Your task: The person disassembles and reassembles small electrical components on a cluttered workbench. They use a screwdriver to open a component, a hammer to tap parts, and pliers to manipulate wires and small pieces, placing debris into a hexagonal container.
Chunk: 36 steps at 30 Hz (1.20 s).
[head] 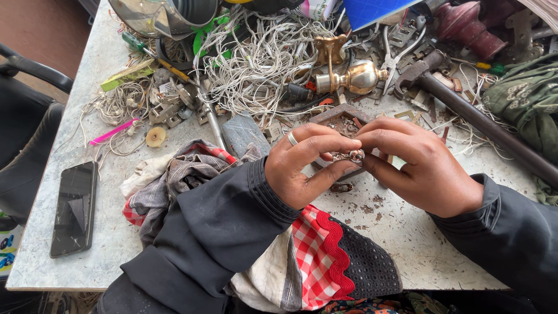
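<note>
Both my hands meet over the middle of a cluttered worktable (81,75). My left hand (302,166), with a ring on one finger, and my right hand (421,168) pinch the same small metal part (353,156) between their fingertips. Directly behind the hands sits a small rusty tray (337,119) with bits in it. Rust flakes lie scattered on the table under my hands. Dark sleeves cover both my forearms.
A tangle of white wire (261,58) fills the back, with a brass fitting (354,75), a hammer (465,110), screwdrivers and pliers around it. A dark phone (74,206) lies at the left. Checked and red cloths (317,256) lie under my left arm. A chair (23,116) stands on the left.
</note>
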{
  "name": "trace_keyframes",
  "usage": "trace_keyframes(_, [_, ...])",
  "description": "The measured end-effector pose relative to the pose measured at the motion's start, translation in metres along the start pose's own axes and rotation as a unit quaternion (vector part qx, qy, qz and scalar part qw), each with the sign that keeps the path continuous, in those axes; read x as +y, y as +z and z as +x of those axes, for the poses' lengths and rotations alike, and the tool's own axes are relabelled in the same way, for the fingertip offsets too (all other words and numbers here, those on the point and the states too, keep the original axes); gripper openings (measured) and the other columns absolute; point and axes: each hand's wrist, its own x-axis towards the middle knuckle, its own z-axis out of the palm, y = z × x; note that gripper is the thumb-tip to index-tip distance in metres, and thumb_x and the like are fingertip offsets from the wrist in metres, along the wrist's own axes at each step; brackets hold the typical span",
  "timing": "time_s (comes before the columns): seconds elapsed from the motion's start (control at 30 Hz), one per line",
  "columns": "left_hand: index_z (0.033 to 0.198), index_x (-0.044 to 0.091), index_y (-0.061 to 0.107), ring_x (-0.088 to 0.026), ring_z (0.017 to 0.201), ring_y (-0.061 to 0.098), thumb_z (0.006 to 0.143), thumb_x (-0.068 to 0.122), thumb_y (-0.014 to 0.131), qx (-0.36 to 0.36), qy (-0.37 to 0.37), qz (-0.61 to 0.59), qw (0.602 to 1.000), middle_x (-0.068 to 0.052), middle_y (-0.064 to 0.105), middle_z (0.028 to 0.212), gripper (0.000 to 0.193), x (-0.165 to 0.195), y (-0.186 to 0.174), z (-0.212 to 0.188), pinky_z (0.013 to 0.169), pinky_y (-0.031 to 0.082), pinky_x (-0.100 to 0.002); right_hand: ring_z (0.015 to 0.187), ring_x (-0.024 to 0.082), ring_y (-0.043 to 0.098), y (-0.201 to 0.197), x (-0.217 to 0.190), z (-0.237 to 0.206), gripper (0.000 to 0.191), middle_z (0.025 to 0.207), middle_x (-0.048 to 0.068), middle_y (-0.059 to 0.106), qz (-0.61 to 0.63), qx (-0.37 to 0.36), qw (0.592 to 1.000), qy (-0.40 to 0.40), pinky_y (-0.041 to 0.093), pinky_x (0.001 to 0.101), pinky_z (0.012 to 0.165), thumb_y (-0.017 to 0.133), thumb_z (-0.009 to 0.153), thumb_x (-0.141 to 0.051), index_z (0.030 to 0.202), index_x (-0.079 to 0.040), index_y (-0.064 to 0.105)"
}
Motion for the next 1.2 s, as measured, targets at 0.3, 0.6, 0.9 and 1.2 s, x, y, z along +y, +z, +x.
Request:
trace_keyframes(0.3, [0.128, 0.012, 0.068, -0.013, 0.097, 0.073, 0.098, 0.011, 0.082, -0.002, -0.017, -0.008, 1.0, -0.005, 0.07, 0.117, 0.034, 0.001, -0.002, -0.003, 0.081, 0.063, -0.024, 0.098, 0.024, 0.067, 0.002, 0.004, 0.001, 0.028, 0.114, 0.009, 0.068, -0.01, -0.009, 1.0, -0.025, 0.054, 0.0347, 0.08, 0.074, 0.083, -0.006, 0.111, -0.003, 0.07])
trace_keyframes(0.6, [0.124, 0.011, 0.068, -0.018, 0.1, 0.071, 0.097, 0.02, 0.084, 0.017, 0.017, 0.042, 0.999, -0.007, 0.069, 0.112, 0.033, -0.003, -0.007, 0.0, 0.085, 0.06, -0.028, 0.091, 0.023, 0.068, 0.006, 0.008, 0.002, 0.028, 0.115, 0.012, 0.067, -0.017, -0.021, 1.0, 0.006, 0.054, 0.0357, 0.079, 0.075, 0.082, -0.007, 0.11, -0.002, 0.07])
trace_keyframes(0.9, [0.124, 0.01, 0.065, -0.017, 0.107, 0.076, 0.099, 0.014, 0.077, 0.012, -0.049, -0.015, 0.999, -0.01, 0.073, 0.126, 0.028, -0.002, -0.004, -0.005, 0.083, 0.063, -0.028, 0.086, 0.016, 0.069, 0.009, 0.005, 0.001, 0.028, 0.115, 0.011, 0.068, -0.003, 0.013, 0.999, 0.051, 0.058, 0.0286, 0.071, 0.077, 0.084, -0.007, 0.11, -0.001, 0.067])
trace_keyframes(1.2, [0.122, 0.005, 0.065, -0.016, 0.096, 0.077, 0.1, 0.006, 0.074, 0.007, -0.073, -0.045, 0.996, -0.009, 0.072, 0.114, 0.024, -0.009, -0.005, -0.003, 0.083, 0.064, -0.028, 0.094, 0.014, 0.071, 0.01, 0.0, 0.001, 0.033, 0.112, 0.008, 0.07, 0.043, 0.036, 0.998, 0.039, 0.058, 0.0278, 0.073, 0.076, 0.088, -0.007, 0.117, -0.002, 0.063])
